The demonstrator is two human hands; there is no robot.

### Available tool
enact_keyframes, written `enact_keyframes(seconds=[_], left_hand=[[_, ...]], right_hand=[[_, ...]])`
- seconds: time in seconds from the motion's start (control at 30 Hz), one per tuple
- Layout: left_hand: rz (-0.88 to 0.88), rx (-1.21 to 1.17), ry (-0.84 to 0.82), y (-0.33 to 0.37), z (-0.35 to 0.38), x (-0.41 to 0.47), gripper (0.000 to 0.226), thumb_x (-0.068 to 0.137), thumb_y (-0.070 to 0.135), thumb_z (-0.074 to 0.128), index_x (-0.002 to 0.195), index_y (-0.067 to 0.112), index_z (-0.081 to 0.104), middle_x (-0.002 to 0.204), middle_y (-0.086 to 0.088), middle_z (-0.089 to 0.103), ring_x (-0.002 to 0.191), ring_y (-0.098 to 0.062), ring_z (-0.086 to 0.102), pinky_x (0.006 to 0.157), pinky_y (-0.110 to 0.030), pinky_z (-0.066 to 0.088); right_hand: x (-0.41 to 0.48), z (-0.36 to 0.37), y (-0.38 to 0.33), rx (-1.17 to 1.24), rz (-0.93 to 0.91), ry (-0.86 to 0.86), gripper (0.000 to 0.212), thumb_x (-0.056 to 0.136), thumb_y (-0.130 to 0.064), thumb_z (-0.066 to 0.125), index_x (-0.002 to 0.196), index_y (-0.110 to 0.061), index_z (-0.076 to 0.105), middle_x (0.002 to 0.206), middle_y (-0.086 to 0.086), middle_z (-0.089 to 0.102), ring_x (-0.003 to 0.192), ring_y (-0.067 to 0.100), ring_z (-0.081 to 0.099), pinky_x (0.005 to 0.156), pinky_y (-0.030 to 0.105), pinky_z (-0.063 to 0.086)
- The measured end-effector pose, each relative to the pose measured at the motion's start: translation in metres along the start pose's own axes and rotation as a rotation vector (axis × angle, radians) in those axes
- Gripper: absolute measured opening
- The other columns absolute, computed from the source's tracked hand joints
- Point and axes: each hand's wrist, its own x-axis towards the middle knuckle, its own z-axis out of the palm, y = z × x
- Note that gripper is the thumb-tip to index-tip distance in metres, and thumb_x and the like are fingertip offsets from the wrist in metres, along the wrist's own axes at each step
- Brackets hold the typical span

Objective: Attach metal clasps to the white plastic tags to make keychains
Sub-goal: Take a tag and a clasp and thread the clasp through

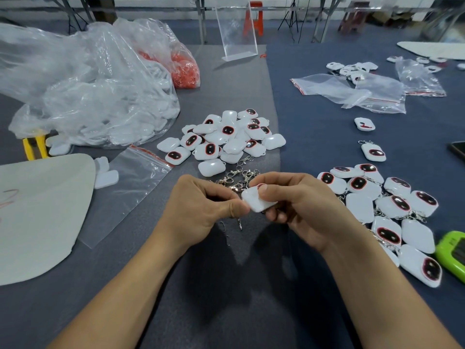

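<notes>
Holding a white tag (254, 201) above the middle of the table (226, 298), the right hand (302, 205) presses its thumb on the tag's upper face, with curled fingers under it. The left hand (201, 210) meets it at the tag's left corner, thumb and forefinger pinched together. A metal clasp (240, 224) hangs down from that pinch, its upper end hidden behind the thumb. Both forearms reach in from the near edge.

Just beyond the hands lies a small tangle of loose clasps (239, 177). Behind it a pile of tags (226, 139) without clasps lies heaped, some showing a dark oval ringed in red and others face down. To the right, toward the right edge, finished keychains (392, 207) lie overlapping, with chains showing between them. One more keychain (373, 152) and a single tag (364, 124) lie apart, farther back. A green device (453, 255) and a dark phone (458, 149) sit at the right edge.

On the left, a flat zip bag (130, 192) partly overlaps a pale sheet (37, 210) near the left edge. Behind them a large clear bag (88, 84) bulges with white pieces, and a yellow tool (35, 147) shows at its foot. A second bag (183, 66) holds red items toward the far edge. A clear acrylic stand (236, 28) stands upright at the far edge. Empty zip bags (352, 94) lie crumpled toward the far right corner.
</notes>
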Motion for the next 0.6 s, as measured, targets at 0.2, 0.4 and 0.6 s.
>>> enact_keyframes(seconds=[0.2, 0.4, 0.6], left_hand=[[0.186, 0.484, 0.025, -0.004, -0.004, -0.003, 0.014, 0.067, 0.029, 0.091, 0.068, 0.030, 0.078, 0.062, 0.012, 0.067, 0.062, -0.002, 0.058, 0.060, -0.016, 0.041], [0.379, 0.418, 0.232, -0.003, 0.001, -0.007, 0.010, 0.069, 0.032, 0.088, 0.071, 0.032, 0.078, 0.065, 0.016, 0.069, 0.062, -0.002, 0.060, 0.061, -0.015, 0.043], [-0.070, -0.217, -0.022, -0.001, 0.008, 0.002, 0.013, 0.069, 0.028, 0.081, 0.078, 0.018, 0.082, 0.063, -0.003, 0.068, 0.058, -0.007, 0.054, 0.059, -0.020, 0.045]], right_hand=[[0.001, 0.012, 0.006, -0.009, -0.019, 0.079, 0.012, 0.089, 0.006, 0.067, 0.088, -0.002, 0.076, 0.071, 0.015, 0.069, 0.043, 0.018, 0.054, 0.039, 0.020, 0.042], [0.004, 0.012, 0.003, 0.197, 0.067, 0.086, 0.023, 0.090, 0.001, 0.065, 0.078, -0.009, 0.081, 0.070, 0.014, 0.070, 0.044, 0.013, 0.055, 0.039, 0.016, 0.041], [0.004, 0.010, 0.002, 0.341, 0.103, 0.078, 0.026, 0.090, -0.002, 0.062, 0.074, -0.010, 0.082, 0.069, 0.011, 0.069, 0.043, 0.010, 0.053, 0.038, 0.014, 0.041]])
